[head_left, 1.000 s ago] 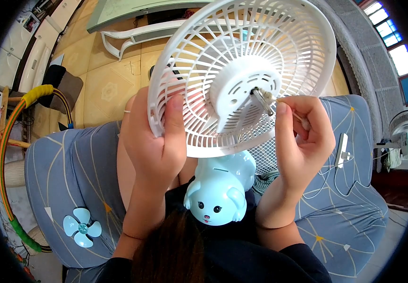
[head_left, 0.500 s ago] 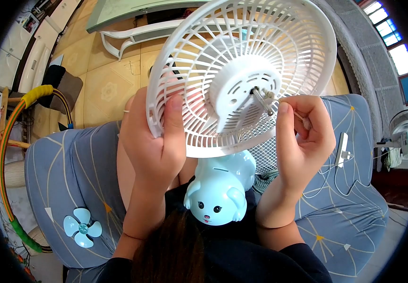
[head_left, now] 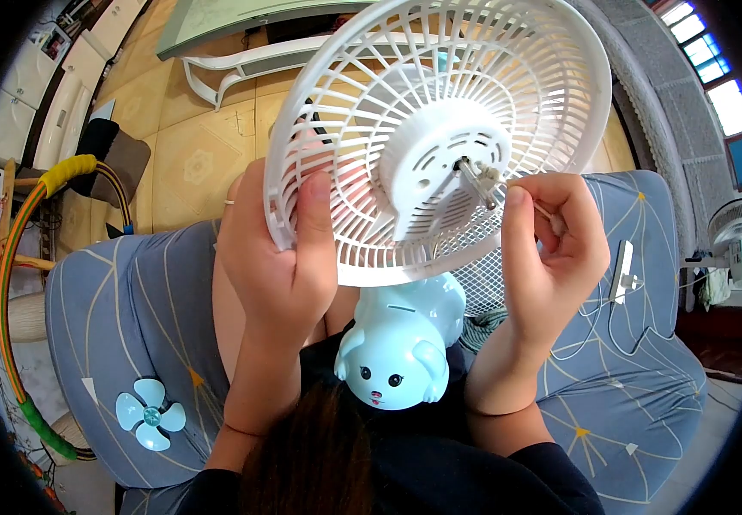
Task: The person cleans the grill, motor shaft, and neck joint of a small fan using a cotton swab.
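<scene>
L hand (head_left: pixel 281 245) has the rim of the white fan grille (head_left: pixel 358 249) clamped, thumb on the near side, grille tilted up above the blue dog-shaped base (head_left: pixel 397 365). R hand (head_left: pixel 551 240) pinches a small swab-like stick (head_left: pixel 536 204) b/w thumb & index, its fuzzy tip right by the metal shaft (head_left: pixel 479 187) at grille centre. Blue fan blade (head_left: pixel 150 415) lies on the grey patterned sofa (head_left: pixel 165 318), L side.

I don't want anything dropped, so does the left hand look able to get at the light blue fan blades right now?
Probably not freely: the left hand is gripping the fan cage, though the blades lie uncovered on that side.
</scene>
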Demonstrator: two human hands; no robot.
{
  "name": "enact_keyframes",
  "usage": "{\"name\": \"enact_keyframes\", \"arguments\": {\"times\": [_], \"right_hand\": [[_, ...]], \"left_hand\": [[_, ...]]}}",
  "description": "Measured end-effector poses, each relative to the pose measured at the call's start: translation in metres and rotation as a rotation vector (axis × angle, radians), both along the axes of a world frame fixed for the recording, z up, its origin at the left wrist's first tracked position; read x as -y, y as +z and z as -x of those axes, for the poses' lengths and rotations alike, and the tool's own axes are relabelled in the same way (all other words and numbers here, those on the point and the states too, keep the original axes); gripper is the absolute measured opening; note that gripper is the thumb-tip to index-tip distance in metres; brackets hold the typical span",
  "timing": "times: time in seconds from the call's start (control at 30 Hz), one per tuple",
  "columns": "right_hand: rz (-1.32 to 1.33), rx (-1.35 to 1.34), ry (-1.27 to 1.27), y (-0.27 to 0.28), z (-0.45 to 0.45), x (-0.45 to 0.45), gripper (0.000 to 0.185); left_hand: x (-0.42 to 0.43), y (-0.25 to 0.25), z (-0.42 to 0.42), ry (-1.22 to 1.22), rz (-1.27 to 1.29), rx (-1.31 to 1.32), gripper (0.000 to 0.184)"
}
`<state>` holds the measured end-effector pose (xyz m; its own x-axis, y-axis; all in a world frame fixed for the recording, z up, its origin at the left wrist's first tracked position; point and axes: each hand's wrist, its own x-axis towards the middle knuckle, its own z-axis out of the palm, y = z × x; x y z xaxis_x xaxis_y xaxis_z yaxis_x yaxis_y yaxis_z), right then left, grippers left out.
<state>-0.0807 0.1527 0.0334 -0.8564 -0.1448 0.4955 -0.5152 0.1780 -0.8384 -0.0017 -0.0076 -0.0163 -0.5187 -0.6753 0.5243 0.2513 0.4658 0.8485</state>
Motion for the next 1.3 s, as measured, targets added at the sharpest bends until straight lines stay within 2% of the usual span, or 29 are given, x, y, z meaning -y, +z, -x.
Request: {"name": "enact_keyframes", "arguments": {"times": [0.17,0.6,0.8,1.0,1.1,1.2,1.3], "right_hand": [[-0.060,-0.033,0.037,-0.002,0.003,0.001,0.006],[-0.009,0.004,0.042,-0.004,0.003,0.002,0.006],[-0.122,-0.016,0.054,-0.006,0.005,-0.003,0.006],[-0.100,0.024,0.029,-0.004,-0.009,0.001,0.008],[-0.231,0.041,0.076,-0.003,-0.020,0.001,0.005],[-0.288,-0.123,0.062,-0.011,-0.017,0.007,0.012],[-0.331,-0.165,0.065,-0.012,-0.016,0.010,0.012]], "left_hand": [[-0.003,0.006,0.000,-0.021,-0.105,-0.013,0.016],[-0.001,0.005,-0.001,-0.028,-0.077,0.016,0.013],[-0.002,0.008,0.000,-0.017,-0.106,0.000,0.013],[-0.002,0.008,0.003,-0.001,-0.084,-0.008,0.012],[-0.003,0.008,0.005,0.019,-0.067,0.004,0.011],[-0.003,0.006,0.006,0.050,-0.016,0.012,0.010],[-0.003,0.006,0.006,0.056,0.009,0.011,0.009]]}}
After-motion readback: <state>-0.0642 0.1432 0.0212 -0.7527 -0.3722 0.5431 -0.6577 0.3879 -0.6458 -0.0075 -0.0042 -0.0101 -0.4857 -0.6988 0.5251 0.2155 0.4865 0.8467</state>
